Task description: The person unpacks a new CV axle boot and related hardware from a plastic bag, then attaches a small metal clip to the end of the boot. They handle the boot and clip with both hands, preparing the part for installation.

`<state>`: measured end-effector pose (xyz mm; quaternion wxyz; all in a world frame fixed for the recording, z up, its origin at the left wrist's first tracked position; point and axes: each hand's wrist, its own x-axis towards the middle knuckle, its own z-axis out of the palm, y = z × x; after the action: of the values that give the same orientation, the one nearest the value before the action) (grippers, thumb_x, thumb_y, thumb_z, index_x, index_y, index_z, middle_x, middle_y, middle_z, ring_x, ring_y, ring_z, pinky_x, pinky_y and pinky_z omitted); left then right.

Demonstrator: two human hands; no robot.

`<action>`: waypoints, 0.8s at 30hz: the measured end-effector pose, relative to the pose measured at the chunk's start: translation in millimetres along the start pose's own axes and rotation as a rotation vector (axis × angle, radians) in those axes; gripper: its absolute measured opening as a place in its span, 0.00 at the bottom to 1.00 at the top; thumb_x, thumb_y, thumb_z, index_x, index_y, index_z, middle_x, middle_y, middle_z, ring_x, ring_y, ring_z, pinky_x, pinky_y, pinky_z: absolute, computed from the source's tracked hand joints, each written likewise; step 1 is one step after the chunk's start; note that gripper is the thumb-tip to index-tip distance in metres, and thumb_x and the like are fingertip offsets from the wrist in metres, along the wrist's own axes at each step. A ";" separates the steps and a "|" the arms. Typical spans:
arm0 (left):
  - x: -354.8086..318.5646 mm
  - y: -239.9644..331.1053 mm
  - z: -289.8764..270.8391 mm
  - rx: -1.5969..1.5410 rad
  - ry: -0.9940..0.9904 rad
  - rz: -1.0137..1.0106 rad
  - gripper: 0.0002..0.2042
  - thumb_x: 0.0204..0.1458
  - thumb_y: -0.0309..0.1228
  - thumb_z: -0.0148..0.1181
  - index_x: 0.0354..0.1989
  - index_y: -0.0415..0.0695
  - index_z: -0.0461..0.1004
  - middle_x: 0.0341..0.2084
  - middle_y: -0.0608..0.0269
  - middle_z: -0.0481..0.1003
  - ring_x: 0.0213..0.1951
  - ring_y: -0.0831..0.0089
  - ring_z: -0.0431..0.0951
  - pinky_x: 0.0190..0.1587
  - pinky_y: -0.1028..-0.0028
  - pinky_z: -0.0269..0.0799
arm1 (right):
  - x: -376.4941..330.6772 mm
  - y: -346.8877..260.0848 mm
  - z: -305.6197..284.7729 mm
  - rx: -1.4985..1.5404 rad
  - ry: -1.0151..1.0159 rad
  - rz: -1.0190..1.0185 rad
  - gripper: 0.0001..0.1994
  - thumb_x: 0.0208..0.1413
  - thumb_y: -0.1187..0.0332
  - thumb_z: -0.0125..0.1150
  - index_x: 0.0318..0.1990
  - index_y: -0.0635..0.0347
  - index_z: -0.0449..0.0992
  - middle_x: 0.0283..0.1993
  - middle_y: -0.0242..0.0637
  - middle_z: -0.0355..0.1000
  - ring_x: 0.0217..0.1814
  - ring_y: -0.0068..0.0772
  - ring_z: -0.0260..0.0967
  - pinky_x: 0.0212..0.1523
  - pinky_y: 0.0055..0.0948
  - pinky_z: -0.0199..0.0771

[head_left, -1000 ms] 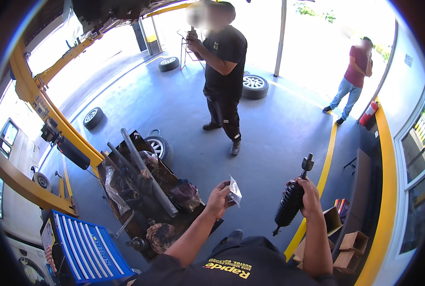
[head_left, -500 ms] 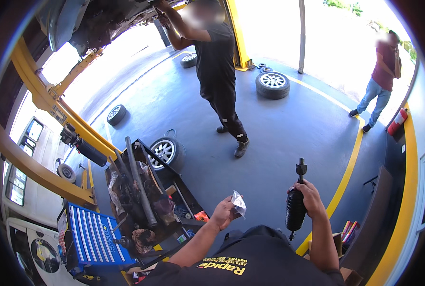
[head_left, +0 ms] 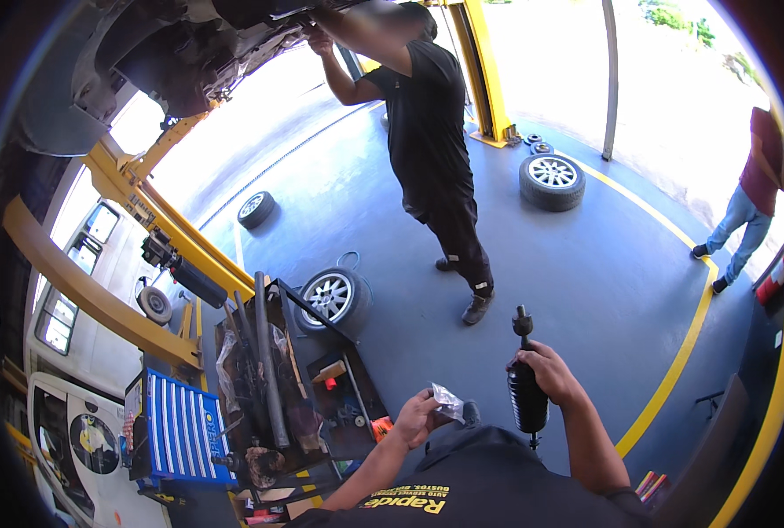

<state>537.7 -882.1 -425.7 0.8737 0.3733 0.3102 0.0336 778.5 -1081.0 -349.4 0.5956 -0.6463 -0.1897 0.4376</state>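
My right hand (head_left: 546,370) is wrapped round the upper part of a steering rack end with a black ribbed rubber boot (head_left: 527,403). It hangs upright, with a metal joint at its top and a thin rod poking out below. My left hand (head_left: 417,417) pinches a small crumpled clear plastic bag (head_left: 447,402); what the bag contains cannot be made out. The two hands are apart, held in front of my body above the floor.
A tool cart (head_left: 273,378) with bars and parts stands at left, beside a blue drawer cabinet (head_left: 181,427). Wheels (head_left: 552,182) lie on the floor. A co-worker (head_left: 432,150) reaches up under a raised car (head_left: 181,53); another person (head_left: 753,194) stands far right.
The view has shifted, so the surroundings sit further right and lower. Both hands still hold the same things. The person at far right has turned and lowered an arm.
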 end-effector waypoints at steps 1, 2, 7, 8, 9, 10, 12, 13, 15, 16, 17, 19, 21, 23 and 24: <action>13.8 11.0 -2.1 -0.015 0.023 0.012 0.08 0.70 0.30 0.54 0.53 0.45 0.73 0.45 0.61 0.80 0.49 0.65 0.83 0.57 0.59 0.81 | 16.3 -8.3 -2.6 -0.022 -0.001 -0.014 0.12 0.70 0.63 0.53 0.45 0.65 0.76 0.39 0.34 0.74 0.41 0.26 0.70 0.47 0.30 0.71; 23.2 22.3 -3.5 -0.029 0.051 0.018 0.07 0.70 0.30 0.54 0.53 0.45 0.73 0.45 0.61 0.81 0.49 0.66 0.84 0.56 0.59 0.81 | 28.9 -15.8 -3.7 -0.039 -0.002 -0.020 0.13 0.70 0.63 0.53 0.45 0.65 0.76 0.39 0.34 0.74 0.41 0.26 0.70 0.47 0.30 0.71; 74.7 97.1 -18.5 0.028 0.063 0.081 0.08 0.68 0.30 0.58 0.53 0.47 0.74 0.45 0.63 0.81 0.47 0.68 0.84 0.53 0.60 0.82 | 90.9 -33.6 -2.9 -0.096 -0.023 -0.029 0.13 0.69 0.63 0.54 0.47 0.66 0.75 0.39 0.34 0.74 0.41 0.26 0.70 0.47 0.30 0.72; 80.2 108.8 -22.2 0.054 0.086 0.079 0.08 0.68 0.30 0.59 0.53 0.47 0.74 0.45 0.63 0.81 0.47 0.68 0.84 0.53 0.61 0.82 | 100.1 -33.5 -5.6 -0.106 -0.040 0.000 0.13 0.69 0.62 0.54 0.47 0.66 0.75 0.39 0.34 0.74 0.42 0.26 0.71 0.47 0.30 0.72; 83.6 117.8 -22.8 0.025 0.090 0.130 0.09 0.68 0.30 0.59 0.54 0.47 0.73 0.44 0.64 0.81 0.47 0.69 0.84 0.52 0.62 0.82 | 105.7 -32.7 -8.0 -0.120 -0.069 -0.003 0.14 0.69 0.62 0.54 0.47 0.66 0.76 0.39 0.35 0.74 0.42 0.26 0.71 0.47 0.30 0.72; 90.7 127.5 -26.0 -0.001 0.091 0.191 0.10 0.67 0.29 0.59 0.54 0.47 0.73 0.44 0.64 0.81 0.46 0.69 0.84 0.51 0.64 0.82 | 113.9 -30.3 -9.2 -0.084 -0.078 0.041 0.14 0.69 0.62 0.55 0.48 0.66 0.76 0.39 0.35 0.75 0.42 0.27 0.71 0.46 0.31 0.73; 102.4 138.8 -30.9 -0.064 0.042 0.337 0.09 0.67 0.30 0.59 0.54 0.48 0.74 0.42 0.67 0.81 0.45 0.71 0.84 0.48 0.66 0.81 | 129.8 -26.0 -13.3 -0.057 -0.119 0.088 0.15 0.69 0.61 0.55 0.48 0.67 0.76 0.39 0.35 0.75 0.42 0.27 0.71 0.46 0.31 0.73; 107.9 140.5 -33.1 -0.074 0.094 0.326 0.10 0.67 0.30 0.60 0.54 0.48 0.75 0.43 0.67 0.81 0.45 0.71 0.83 0.49 0.65 0.81 | 136.4 -24.0 -17.9 -0.047 -0.137 0.112 0.15 0.69 0.61 0.55 0.47 0.67 0.77 0.39 0.36 0.75 0.41 0.27 0.71 0.46 0.32 0.73; 118.2 136.8 -37.6 -0.123 0.101 0.366 0.11 0.66 0.31 0.62 0.55 0.49 0.76 0.43 0.68 0.81 0.46 0.70 0.83 0.49 0.64 0.81 | 150.8 -23.4 -31.1 -0.176 -0.153 0.112 0.16 0.69 0.60 0.56 0.47 0.67 0.76 0.38 0.36 0.75 0.41 0.27 0.70 0.46 0.33 0.72; 123.2 131.4 -37.1 -0.149 0.146 0.363 0.11 0.66 0.32 0.61 0.56 0.48 0.77 0.44 0.67 0.81 0.45 0.70 0.83 0.48 0.63 0.82 | 157.4 -26.1 -40.1 -0.244 -0.164 0.111 0.16 0.69 0.60 0.56 0.46 0.67 0.76 0.38 0.36 0.74 0.41 0.27 0.70 0.46 0.33 0.72; 128.3 124.9 -36.6 -0.184 0.167 0.355 0.11 0.67 0.31 0.61 0.56 0.48 0.77 0.44 0.67 0.81 0.45 0.70 0.83 0.47 0.63 0.82 | 165.2 -29.0 -48.1 -0.275 -0.182 0.104 0.16 0.69 0.59 0.56 0.46 0.68 0.76 0.37 0.36 0.74 0.41 0.28 0.70 0.46 0.34 0.72; 137.9 115.1 -28.6 -0.235 0.219 0.331 0.11 0.67 0.31 0.61 0.56 0.48 0.78 0.45 0.66 0.81 0.44 0.70 0.84 0.45 0.62 0.83 | 180.0 -39.2 -62.7 -0.341 -0.214 0.101 0.16 0.69 0.59 0.55 0.46 0.68 0.76 0.37 0.37 0.74 0.41 0.29 0.70 0.47 0.34 0.72; 150.7 110.3 -9.1 -0.265 0.244 0.344 0.11 0.67 0.30 0.61 0.55 0.49 0.79 0.46 0.65 0.82 0.43 0.69 0.84 0.43 0.62 0.83 | 192.7 -53.7 -78.9 -0.351 -0.244 0.104 0.16 0.69 0.59 0.56 0.46 0.68 0.76 0.36 0.38 0.74 0.41 0.30 0.70 0.47 0.35 0.71; 160.0 111.1 20.3 -0.259 0.307 0.330 0.11 0.66 0.30 0.61 0.55 0.50 0.79 0.46 0.65 0.83 0.43 0.70 0.85 0.43 0.62 0.83 | 206.7 -70.1 -93.9 -0.382 -0.281 0.077 0.16 0.68 0.60 0.56 0.45 0.67 0.76 0.35 0.39 0.73 0.40 0.30 0.69 0.47 0.35 0.71; 165.5 113.9 36.8 -0.262 0.291 0.372 0.11 0.66 0.29 0.62 0.55 0.50 0.80 0.46 0.65 0.83 0.43 0.71 0.85 0.42 0.63 0.84 | 213.7 -76.7 -101.4 -0.404 -0.301 0.046 0.15 0.68 0.60 0.56 0.44 0.67 0.76 0.35 0.38 0.73 0.39 0.30 0.69 0.47 0.35 0.71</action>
<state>711.5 -775.4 -415.1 0.8396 0.2988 0.3514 0.2869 996.4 -961.6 -359.6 0.4093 -0.6839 -0.3454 0.4955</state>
